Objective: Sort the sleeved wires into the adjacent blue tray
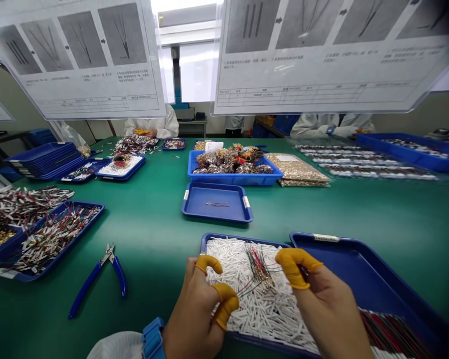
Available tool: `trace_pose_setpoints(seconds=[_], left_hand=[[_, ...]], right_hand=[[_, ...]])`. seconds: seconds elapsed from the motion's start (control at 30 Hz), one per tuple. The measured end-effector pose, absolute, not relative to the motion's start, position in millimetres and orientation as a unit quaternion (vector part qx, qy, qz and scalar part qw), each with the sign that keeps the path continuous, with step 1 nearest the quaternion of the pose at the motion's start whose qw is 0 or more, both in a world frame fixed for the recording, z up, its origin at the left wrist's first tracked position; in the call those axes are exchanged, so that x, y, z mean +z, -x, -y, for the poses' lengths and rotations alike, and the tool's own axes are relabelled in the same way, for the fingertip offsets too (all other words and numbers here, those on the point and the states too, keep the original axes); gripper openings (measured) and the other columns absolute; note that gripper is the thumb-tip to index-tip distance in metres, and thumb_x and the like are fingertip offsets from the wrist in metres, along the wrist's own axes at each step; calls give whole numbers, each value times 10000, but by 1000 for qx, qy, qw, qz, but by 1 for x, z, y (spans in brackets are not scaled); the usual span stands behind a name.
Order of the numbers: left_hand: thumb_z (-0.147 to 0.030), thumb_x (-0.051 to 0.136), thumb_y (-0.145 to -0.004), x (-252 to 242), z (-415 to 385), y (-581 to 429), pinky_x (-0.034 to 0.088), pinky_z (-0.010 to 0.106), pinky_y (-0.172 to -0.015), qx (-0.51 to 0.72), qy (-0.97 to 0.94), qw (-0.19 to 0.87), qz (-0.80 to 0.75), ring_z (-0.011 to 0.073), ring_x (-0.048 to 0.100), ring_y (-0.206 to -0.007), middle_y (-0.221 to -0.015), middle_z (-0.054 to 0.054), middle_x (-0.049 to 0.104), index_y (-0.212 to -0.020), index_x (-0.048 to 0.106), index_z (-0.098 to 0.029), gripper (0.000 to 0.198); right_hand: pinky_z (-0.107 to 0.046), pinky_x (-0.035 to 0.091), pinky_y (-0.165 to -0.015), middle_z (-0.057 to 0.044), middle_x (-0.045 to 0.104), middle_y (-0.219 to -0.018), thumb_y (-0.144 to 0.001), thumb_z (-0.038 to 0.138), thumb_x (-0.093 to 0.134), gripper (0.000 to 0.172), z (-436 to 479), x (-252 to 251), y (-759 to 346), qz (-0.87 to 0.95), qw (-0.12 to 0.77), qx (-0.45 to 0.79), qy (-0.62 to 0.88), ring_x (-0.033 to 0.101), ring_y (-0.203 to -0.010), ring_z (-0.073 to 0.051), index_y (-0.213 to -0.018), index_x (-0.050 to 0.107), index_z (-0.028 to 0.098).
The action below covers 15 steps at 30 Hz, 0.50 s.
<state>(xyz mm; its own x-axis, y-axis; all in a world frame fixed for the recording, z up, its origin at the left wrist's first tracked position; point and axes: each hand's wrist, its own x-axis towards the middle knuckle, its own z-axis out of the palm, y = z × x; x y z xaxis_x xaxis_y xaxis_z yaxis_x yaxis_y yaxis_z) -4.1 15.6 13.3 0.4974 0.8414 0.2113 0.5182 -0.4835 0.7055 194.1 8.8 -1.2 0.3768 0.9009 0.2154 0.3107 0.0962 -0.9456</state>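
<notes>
My left hand (204, 304), in yellow finger cots, is pinched on the ends of thin dark wires (250, 287). These wires run rightward over a blue tray (203, 244) filled with white tubes (228, 264). Over the tray's right side, my right hand (318, 289) is closed in a pinch, also with yellow cots. Thin red and dark wires reach toward its fingertips; its grip is partly hidden by the fingers. Between my hands, a bundle of red, green and black wires with gold-coloured ends (260, 269) lies on the tubes.
Blue-handled cutters (93, 284) lie at left, near a tray of wired parts (56, 234). A blue tray (344, 259) at right has wires at its front. Ahead are a small tray (217, 209) and a filled bin (232, 177). Printed sheets (314, 94) hang above; co-workers sit opposite.
</notes>
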Motion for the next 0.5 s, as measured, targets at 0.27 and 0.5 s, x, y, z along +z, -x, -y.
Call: trace_pose_setpoints(seconds=[0.27,0.5], left_hand=[[-169,528,-881,9,-14,4,418,478,-879,279,-796,316,-434,289,449,-1021,-999,93,481,-867,647,-211,127],[-156,523,-881,11,-14,3,417,459,-886,292,-785,324,-440,277,449,-1020,-1003,83,475,-837,637,-211,134]], right_hand=[[-350,477,-683,-61,643,-876,-801,371,606,147,-8,4,-185,619,470,248,578,587,-811,-238,-766,670,243],[-350,486,-697,-59,654,-837,-791,441,616,228,-10,4,-188,520,547,223,616,598,-781,-236,-835,665,223]])
